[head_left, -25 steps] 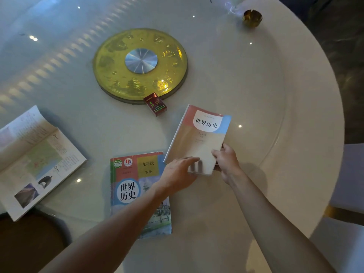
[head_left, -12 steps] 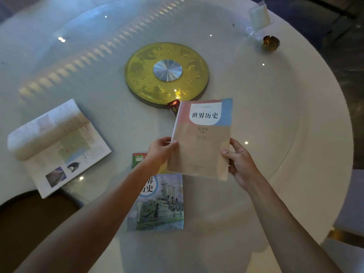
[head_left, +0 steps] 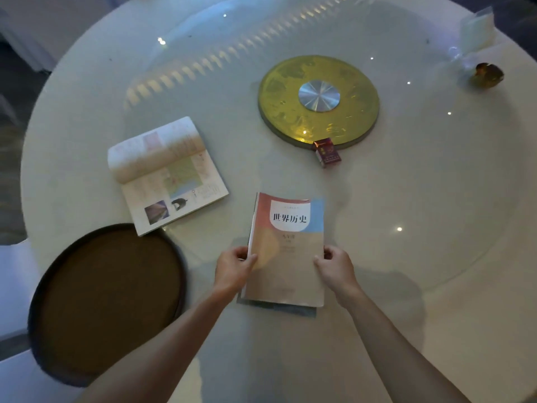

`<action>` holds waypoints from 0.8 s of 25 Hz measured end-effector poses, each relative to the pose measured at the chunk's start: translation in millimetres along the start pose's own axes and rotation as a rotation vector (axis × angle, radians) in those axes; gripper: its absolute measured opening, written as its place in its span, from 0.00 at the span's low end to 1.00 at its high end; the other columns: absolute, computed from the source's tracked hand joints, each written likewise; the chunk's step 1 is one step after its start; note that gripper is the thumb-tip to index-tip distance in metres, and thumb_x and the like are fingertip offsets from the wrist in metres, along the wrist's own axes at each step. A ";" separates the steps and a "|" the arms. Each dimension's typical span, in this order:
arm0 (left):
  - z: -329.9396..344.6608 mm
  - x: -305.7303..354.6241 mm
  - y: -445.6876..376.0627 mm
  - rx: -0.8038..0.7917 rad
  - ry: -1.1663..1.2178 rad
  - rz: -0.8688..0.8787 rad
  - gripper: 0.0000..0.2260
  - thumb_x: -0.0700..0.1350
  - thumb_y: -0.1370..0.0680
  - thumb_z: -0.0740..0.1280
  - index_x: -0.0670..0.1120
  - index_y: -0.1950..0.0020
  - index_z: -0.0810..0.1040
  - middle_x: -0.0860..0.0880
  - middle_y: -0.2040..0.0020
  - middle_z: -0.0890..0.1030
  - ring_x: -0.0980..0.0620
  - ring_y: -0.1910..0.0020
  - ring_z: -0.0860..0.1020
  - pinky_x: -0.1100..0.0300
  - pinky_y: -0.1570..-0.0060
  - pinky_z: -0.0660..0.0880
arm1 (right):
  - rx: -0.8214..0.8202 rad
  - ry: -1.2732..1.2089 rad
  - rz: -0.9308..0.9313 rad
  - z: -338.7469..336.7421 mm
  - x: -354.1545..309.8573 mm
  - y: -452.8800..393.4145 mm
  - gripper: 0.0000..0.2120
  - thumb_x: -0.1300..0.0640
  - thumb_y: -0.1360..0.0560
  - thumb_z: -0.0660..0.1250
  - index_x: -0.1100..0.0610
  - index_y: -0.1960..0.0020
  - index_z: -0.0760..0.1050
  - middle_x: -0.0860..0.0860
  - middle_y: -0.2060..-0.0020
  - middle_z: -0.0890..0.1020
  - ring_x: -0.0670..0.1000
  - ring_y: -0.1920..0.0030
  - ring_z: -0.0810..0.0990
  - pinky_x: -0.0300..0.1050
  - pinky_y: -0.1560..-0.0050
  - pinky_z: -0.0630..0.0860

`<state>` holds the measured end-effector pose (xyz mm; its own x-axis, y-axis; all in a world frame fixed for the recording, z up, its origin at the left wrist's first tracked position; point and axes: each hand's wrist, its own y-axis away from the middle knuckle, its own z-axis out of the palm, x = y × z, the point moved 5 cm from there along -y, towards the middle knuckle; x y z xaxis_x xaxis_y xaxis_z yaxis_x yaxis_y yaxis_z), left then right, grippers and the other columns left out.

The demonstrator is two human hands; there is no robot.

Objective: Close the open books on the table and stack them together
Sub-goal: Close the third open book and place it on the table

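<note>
Closed beige-and-pink paperback book [head_left: 286, 257] lies on another closed book [head_left: 293, 310] near the round white table's [head_left: 406, 257] front, left hand [head_left: 234, 270] and right hand [head_left: 335, 267] pinching its sides. Open book [head_left: 165, 175] lies apart, left.

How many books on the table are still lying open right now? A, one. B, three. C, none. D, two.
A: only the open book to the left shows its pages, while both hands, left hand and right hand, hold the closed book on top of another closed one, whose edge peeks out beneath.
</note>
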<state>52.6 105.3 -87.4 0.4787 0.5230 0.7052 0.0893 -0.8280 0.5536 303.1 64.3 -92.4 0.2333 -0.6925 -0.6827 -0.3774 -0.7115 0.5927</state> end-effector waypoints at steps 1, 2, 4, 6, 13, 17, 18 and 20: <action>-2.6 -8.6 2.1 0.019 -0.026 0.007 0.08 0.42 0.23 0.70 0.44 0.45 0.86 0.48 0.53 0.87 0.53 0.59 0.82 0.63 0.63 0.75 | 0.009 0.093 -0.004 6.7 2.0 4.0 0.03 0.59 0.24 0.67 0.58 0.53 0.79 0.54 0.57 0.86 0.58 0.54 0.85 0.55 0.54 0.81; -4.2 -15.2 3.4 0.035 -0.051 0.014 0.10 0.42 0.23 0.70 0.45 0.45 0.87 0.48 0.53 0.87 0.52 0.58 0.83 0.61 0.61 0.75 | 0.022 0.179 -0.004 11.6 5.0 6.9 0.04 0.57 0.24 0.66 0.58 0.53 0.77 0.54 0.57 0.84 0.58 0.55 0.83 0.55 0.54 0.80; -4.4 -22.2 5.8 0.042 -0.133 0.057 0.12 0.42 0.24 0.68 0.47 0.42 0.86 0.49 0.54 0.86 0.51 0.57 0.82 0.60 0.59 0.75 | 0.058 0.311 -0.014 17.5 10.5 13.7 0.06 0.55 0.23 0.65 0.58 0.53 0.74 0.54 0.57 0.82 0.58 0.56 0.81 0.53 0.55 0.77; -2.7 -22.8 8.0 0.021 -0.217 0.113 0.13 0.42 0.23 0.67 0.49 0.42 0.85 0.49 0.53 0.85 0.50 0.55 0.81 0.58 0.57 0.74 | 0.090 0.400 -0.038 18.3 12.5 20.3 0.07 0.54 0.22 0.64 0.58 0.52 0.73 0.53 0.57 0.81 0.57 0.56 0.81 0.52 0.55 0.77; 1.0 -24.5 1.9 -0.015 -0.274 0.077 0.18 0.48 0.20 0.66 0.49 0.31 0.79 0.45 0.42 0.79 0.47 0.47 0.81 0.51 0.44 0.78 | 0.157 0.433 -0.008 8.6 28.8 18.2 0.13 0.51 0.21 0.66 0.59 0.43 0.77 0.55 0.48 0.81 0.60 0.45 0.80 0.50 0.49 0.75; 3.2 -27.0 -1.0 -0.046 -0.132 0.048 0.14 0.45 0.21 0.65 0.51 0.37 0.84 0.52 0.46 0.86 0.52 0.50 0.83 0.54 0.48 0.80 | 0.144 0.314 -0.005 11.0 23.9 12.9 0.11 0.53 0.20 0.64 0.61 0.54 0.79 0.54 0.57 0.83 0.58 0.56 0.81 0.49 0.58 0.73; 3.0 -27.6 -2.4 -0.061 -0.091 0.043 0.13 0.45 0.21 0.65 0.51 0.39 0.85 0.52 0.48 0.87 0.53 0.50 0.83 0.56 0.50 0.80 | 0.145 0.326 0.002 12.3 21.8 12.0 0.12 0.54 0.21 0.64 0.61 0.57 0.78 0.55 0.60 0.83 0.58 0.59 0.79 0.48 0.62 0.71; 3.5 -27.2 -3.9 -0.082 0.014 -0.002 0.12 0.42 0.21 0.65 0.49 0.43 0.87 0.52 0.50 0.87 0.53 0.51 0.84 0.59 0.53 0.78 | 0.151 0.316 0.047 13.6 23.1 7.9 0.11 0.56 0.22 0.64 0.62 0.60 0.76 0.54 0.65 0.81 0.57 0.64 0.76 0.47 0.67 0.67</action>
<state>42.3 93.5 -110.3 0.4659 0.5283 0.7099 0.0181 -0.8078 0.5892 293.4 44.2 -109.3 0.4696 -0.7436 -0.4760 -0.5172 -0.6686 0.5342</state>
